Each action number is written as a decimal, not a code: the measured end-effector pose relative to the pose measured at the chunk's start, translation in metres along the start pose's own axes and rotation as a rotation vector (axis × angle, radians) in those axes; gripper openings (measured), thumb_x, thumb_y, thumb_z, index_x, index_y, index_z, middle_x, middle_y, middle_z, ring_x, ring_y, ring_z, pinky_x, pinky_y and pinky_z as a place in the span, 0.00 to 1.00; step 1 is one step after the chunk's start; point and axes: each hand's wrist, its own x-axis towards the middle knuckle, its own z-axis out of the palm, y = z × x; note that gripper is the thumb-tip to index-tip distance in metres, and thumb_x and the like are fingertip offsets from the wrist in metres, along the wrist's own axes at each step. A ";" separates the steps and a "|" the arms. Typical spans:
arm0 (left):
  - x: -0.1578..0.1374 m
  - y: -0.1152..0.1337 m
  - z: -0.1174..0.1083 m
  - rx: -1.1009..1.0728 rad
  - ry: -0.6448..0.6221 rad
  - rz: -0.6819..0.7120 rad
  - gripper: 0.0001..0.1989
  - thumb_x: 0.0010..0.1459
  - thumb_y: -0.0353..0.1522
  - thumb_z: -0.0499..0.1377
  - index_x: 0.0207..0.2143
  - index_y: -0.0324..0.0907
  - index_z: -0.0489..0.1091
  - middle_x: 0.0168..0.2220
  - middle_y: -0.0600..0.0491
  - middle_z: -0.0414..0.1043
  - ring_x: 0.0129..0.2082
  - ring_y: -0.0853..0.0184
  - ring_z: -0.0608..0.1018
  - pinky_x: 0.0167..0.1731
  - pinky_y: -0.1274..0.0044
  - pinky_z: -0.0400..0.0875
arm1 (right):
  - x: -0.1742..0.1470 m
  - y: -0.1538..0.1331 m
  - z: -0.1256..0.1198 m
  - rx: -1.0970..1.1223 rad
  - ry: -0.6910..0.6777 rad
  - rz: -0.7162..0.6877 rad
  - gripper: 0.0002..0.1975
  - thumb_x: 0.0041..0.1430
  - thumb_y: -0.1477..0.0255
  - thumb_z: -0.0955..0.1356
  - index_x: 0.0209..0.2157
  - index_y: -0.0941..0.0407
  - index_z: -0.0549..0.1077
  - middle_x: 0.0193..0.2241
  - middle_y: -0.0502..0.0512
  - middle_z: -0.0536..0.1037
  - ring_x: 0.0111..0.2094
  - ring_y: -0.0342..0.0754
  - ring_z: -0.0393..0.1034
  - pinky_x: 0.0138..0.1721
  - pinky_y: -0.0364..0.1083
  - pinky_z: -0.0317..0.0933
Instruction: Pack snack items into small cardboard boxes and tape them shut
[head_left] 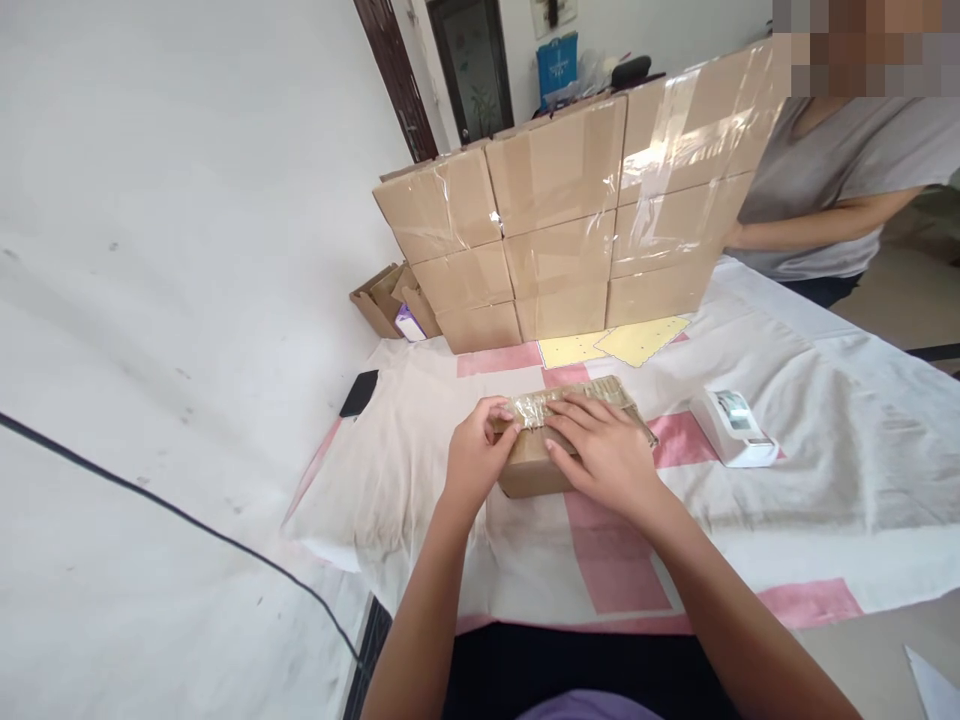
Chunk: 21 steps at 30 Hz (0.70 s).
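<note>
A small brown cardboard box (536, 478) lies on the cloth-covered table in front of me. Shiny packing tape (531, 408) runs along its top and looks wrinkled. At the box's left end, my left hand (480, 445) is closed, thumb and fingertips gripping the top edge beside the tape. My right hand (604, 445) lies across the top with its fingers stretched out, pressing on the tape and cardboard. It hides much of the box's right part. To the right stands a white tape dispenser-like object (735, 430) with a greenish window; its kind is unclear.
A wall of stacked, taped cardboard boxes (559, 260) stands at the back. Yellow sheets (641, 340) lie before it. A black phone-like object (359, 394) is at the left edge, near an open carton (379, 300). Another person (832, 200) is behind the table at right.
</note>
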 end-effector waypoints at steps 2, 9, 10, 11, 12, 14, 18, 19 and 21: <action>-0.001 0.000 -0.001 0.010 0.003 0.003 0.16 0.60 0.30 0.63 0.50 0.50 0.70 0.44 0.58 0.79 0.25 0.73 0.69 0.33 0.78 0.67 | -0.004 0.000 -0.007 -0.035 -0.019 0.039 0.18 0.70 0.63 0.62 0.53 0.56 0.77 0.59 0.60 0.76 0.64 0.61 0.65 0.68 0.65 0.52; -0.002 -0.014 -0.008 -0.271 -0.073 -0.060 0.10 0.57 0.35 0.65 0.42 0.46 0.74 0.33 0.57 0.78 0.26 0.73 0.69 0.30 0.79 0.65 | -0.028 0.022 -0.023 -0.052 -0.176 0.134 0.27 0.67 0.58 0.66 0.64 0.54 0.68 0.69 0.59 0.63 0.71 0.66 0.51 0.63 0.66 0.61; -0.001 -0.014 -0.010 -0.312 -0.086 -0.081 0.10 0.56 0.36 0.65 0.40 0.45 0.74 0.31 0.57 0.77 0.26 0.72 0.71 0.30 0.79 0.65 | -0.029 0.023 -0.023 -0.048 -0.183 0.131 0.27 0.67 0.59 0.66 0.64 0.54 0.68 0.69 0.60 0.62 0.72 0.64 0.50 0.62 0.64 0.63; -0.001 -0.013 -0.012 -0.333 -0.111 -0.100 0.09 0.56 0.37 0.66 0.39 0.44 0.75 0.29 0.56 0.76 0.27 0.71 0.72 0.30 0.78 0.65 | -0.029 0.024 -0.022 -0.053 -0.179 0.134 0.27 0.67 0.60 0.66 0.64 0.55 0.68 0.69 0.60 0.62 0.72 0.64 0.51 0.61 0.64 0.64; -0.001 -0.011 -0.014 -0.328 -0.143 -0.112 0.09 0.56 0.37 0.66 0.38 0.44 0.75 0.28 0.56 0.76 0.28 0.70 0.74 0.30 0.78 0.66 | -0.029 0.024 -0.020 -0.063 -0.170 0.140 0.27 0.66 0.60 0.67 0.63 0.55 0.68 0.69 0.60 0.63 0.71 0.64 0.51 0.61 0.64 0.65; 0.000 -0.004 -0.016 -0.224 -0.192 -0.097 0.07 0.56 0.36 0.66 0.37 0.45 0.77 0.30 0.55 0.77 0.31 0.67 0.76 0.32 0.76 0.68 | -0.028 0.023 -0.018 -0.080 -0.150 0.147 0.27 0.65 0.60 0.67 0.62 0.55 0.69 0.68 0.60 0.64 0.70 0.65 0.53 0.59 0.64 0.66; 0.003 0.007 -0.013 0.152 -0.154 -0.014 0.06 0.59 0.30 0.64 0.38 0.51 0.78 0.32 0.56 0.79 0.41 0.60 0.75 0.39 0.71 0.69 | -0.027 0.020 -0.016 -0.079 -0.143 0.154 0.26 0.65 0.60 0.68 0.62 0.53 0.70 0.68 0.59 0.65 0.69 0.66 0.56 0.57 0.63 0.68; 0.004 0.008 -0.012 0.209 -0.147 -0.004 0.07 0.60 0.30 0.64 0.38 0.51 0.78 0.32 0.56 0.79 0.42 0.59 0.75 0.40 0.70 0.69 | -0.027 0.020 -0.016 -0.073 -0.144 0.156 0.26 0.65 0.61 0.68 0.62 0.53 0.70 0.67 0.60 0.66 0.69 0.66 0.56 0.57 0.63 0.68; 0.007 0.007 -0.010 0.285 -0.122 0.019 0.08 0.58 0.29 0.65 0.39 0.51 0.77 0.34 0.55 0.78 0.41 0.58 0.73 0.40 0.69 0.69 | -0.028 0.020 -0.017 -0.054 -0.145 0.163 0.26 0.65 0.61 0.68 0.62 0.53 0.70 0.67 0.60 0.66 0.69 0.66 0.56 0.58 0.63 0.67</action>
